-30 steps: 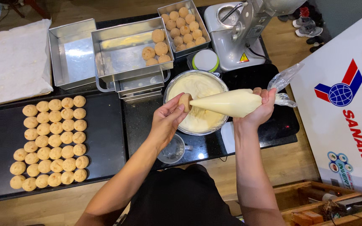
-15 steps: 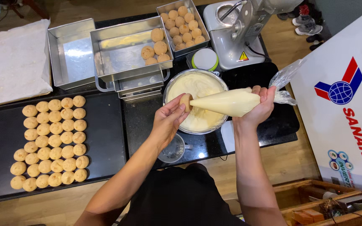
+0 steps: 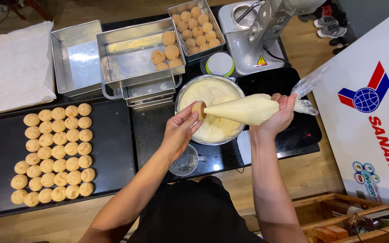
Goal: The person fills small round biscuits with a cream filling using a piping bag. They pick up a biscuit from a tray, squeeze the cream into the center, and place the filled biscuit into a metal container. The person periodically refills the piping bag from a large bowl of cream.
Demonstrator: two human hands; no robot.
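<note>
Overhead, head view: you are looking straight down on a dark worktop (image 3: pixel 154 130) and on both of your own arms.
Left hand: your left hand (image 3: pixel 181 132) is closing its fingertips around a small round puff (image 3: pixel 198 109), holding it up above the near rim of the mixing bowl.
Right hand: your right hand (image 3: pixel 279 117) is wrapping shut around the wide rear end of a piping bag (image 3: pixel 244 109), with the twisted clear tail of the bag trailing out behind your knuckles.
Piping bag: it is lying almost level over the bowl, full of pale cream, its narrow tip touching the puff.
Mixing bowl: a round metal bowl (image 3: pixel 182 93) is sitting directly under both hands and is holding pale cream.
Glass cup: a small clear cup (image 3: pixel 184 164) is standing just below your left wrist, near the worktop's front edge.
Black tray: a black tray (image 3: pixel 113 153) at your left is carrying rows of round puffs along its left half.
Metal pans: three rectangular metal pans are standing beyond the bowl; the leftmost pan (image 3: pixel 70 58) is showing a bare bottom, the middle pan (image 3: pixel 127 63) is holding a few puffs in its right corner, and the rightmost pan (image 3: pixel 212 18) is packed with them.
Stand mixer: a grey stand mixer (image 3: pixel 253 40) is standing at the far right of the worktop.
</note>
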